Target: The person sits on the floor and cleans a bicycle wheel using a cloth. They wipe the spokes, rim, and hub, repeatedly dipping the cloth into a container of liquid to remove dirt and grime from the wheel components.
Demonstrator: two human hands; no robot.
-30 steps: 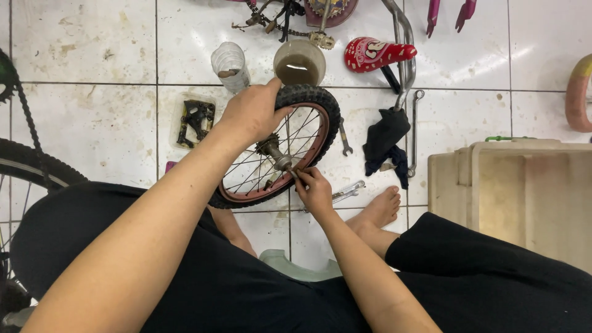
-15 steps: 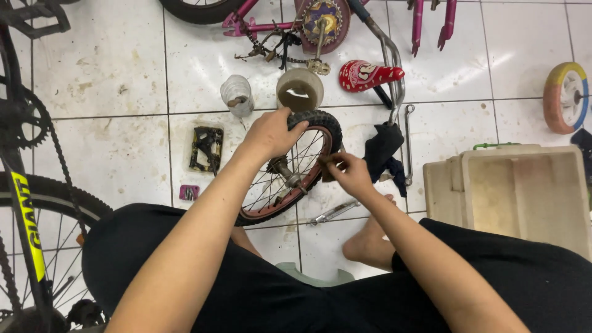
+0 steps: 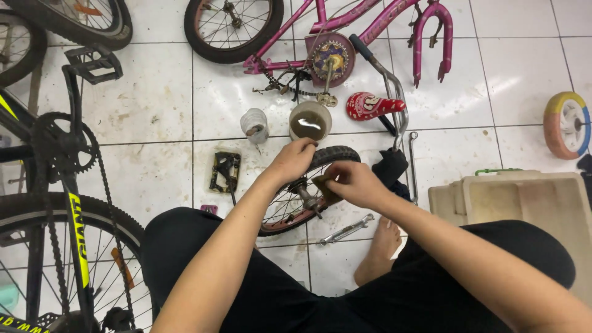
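A small bicycle wheel (image 3: 290,209) with a black tyre and red rim stands between my legs on the tiled floor. My left hand (image 3: 295,159) grips the top of its tyre. My right hand (image 3: 353,182) is at the hub and pinches a small brown piece (image 3: 322,185) against the axle. The wheel's far side is hidden behind both hands.
A wrench (image 3: 346,229) lies by my bare foot (image 3: 383,242). Beyond the wheel stand a grease tub (image 3: 309,120) and a clear cup (image 3: 254,125). A pedal (image 3: 224,171), a red saddle (image 3: 374,105), a pink bike frame (image 3: 345,31), a beige box (image 3: 524,203) and a black bicycle (image 3: 55,203) surround me.
The view has tilted up, showing more of the pink frame. My right hand rose from the lower hub side to the hub with the brown piece. My left hand stays on the tyre.
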